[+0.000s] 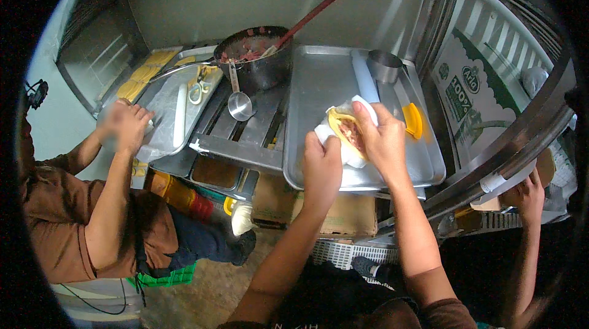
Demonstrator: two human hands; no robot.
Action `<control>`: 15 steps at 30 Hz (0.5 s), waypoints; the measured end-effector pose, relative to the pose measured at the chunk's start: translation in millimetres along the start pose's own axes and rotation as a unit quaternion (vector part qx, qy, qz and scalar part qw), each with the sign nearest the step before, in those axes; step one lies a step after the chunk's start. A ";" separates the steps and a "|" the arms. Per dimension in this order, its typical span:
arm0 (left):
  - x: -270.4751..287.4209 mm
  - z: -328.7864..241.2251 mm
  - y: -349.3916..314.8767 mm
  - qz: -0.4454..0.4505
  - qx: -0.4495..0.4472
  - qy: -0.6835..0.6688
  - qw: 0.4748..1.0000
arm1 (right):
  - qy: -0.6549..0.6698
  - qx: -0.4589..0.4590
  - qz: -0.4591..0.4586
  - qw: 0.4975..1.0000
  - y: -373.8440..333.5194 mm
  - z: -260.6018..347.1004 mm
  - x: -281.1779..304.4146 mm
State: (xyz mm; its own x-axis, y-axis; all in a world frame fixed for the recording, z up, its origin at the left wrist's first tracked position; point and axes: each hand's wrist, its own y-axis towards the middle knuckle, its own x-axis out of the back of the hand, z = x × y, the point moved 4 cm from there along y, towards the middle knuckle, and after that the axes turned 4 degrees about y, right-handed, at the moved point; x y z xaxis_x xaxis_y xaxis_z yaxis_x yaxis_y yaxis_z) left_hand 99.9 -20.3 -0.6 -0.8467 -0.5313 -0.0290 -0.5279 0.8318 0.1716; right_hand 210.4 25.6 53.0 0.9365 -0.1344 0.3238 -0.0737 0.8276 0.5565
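Over the metal tray (316, 71), both my hands hold a piece of yellow dough (335, 119) folded around a chunky reddish-brown filling (350, 135), on a white sheet (354, 160). My left hand (322, 166) is closed on the sheet at the dough's lower left side. With the thumb on top, my right hand (386, 139) grips the sheet and dough at the upper right. The filling shows through the open side. Behind my hands, a pale blue stick (365, 77) and a metal cup (386, 66) lie on the tray, with a yellow scraper-like piece (413, 120) to the right.
A dark pot (264, 71) of filling, with a long red-handled tool (319, 10) in it, stands behind the slatted metal table (236, 148). A measuring scoop (240, 107) hangs before it. Scissors (197, 91) lie left. Another person's hand (132, 125) works there; another arm (529, 237) is right.
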 end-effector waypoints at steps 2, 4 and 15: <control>2.3 6.8 0.1 0.016 0.029 -0.049 0.998 | -0.037 0.011 0.007 0.999 0.7 -0.6 -0.7; -0.3 8.4 2.0 0.073 0.084 -0.137 0.984 | -0.030 0.013 -0.004 0.999 3.7 3.2 5.5; -3.9 13.0 -5.5 0.101 0.100 -0.171 0.975 | -0.039 0.024 0.032 0.998 -20.5 14.5 -3.6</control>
State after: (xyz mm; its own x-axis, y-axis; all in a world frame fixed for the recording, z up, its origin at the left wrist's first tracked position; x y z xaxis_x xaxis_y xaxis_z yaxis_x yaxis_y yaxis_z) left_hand 105.2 -20.7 -14.2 -0.8895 -0.2979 -0.3464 -0.3222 0.9466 0.0133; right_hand 203.5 1.2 51.5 0.8998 -0.1267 0.4176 -0.1501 0.8086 0.5689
